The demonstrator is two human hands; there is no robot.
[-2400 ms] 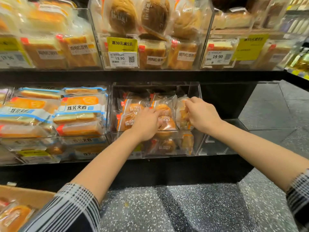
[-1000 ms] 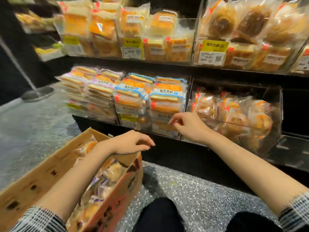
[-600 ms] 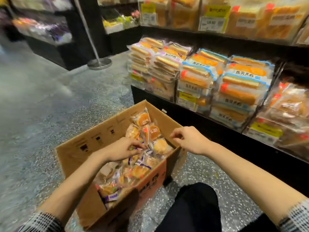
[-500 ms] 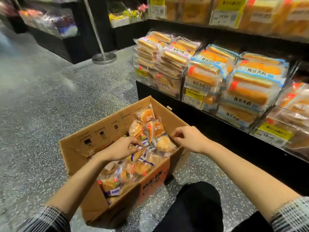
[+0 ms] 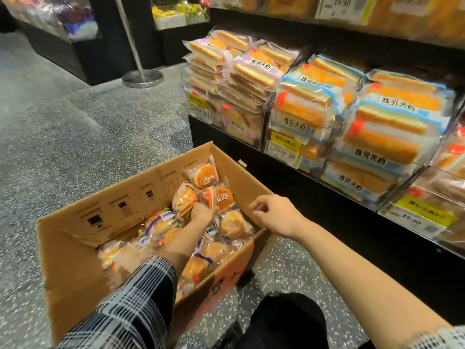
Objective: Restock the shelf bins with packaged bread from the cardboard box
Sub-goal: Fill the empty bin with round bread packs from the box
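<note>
Clear-wrapped round bread packs (image 5: 204, 175) fill our brown cardboard box (image 5: 75, 268); left hand (image 5: 201, 213) pinches one, right hand (image 5: 275, 214) hovers loosely curled, holding nothing.

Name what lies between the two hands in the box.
Head view: between left hand and right hand lie two wrapped buns.
</note>
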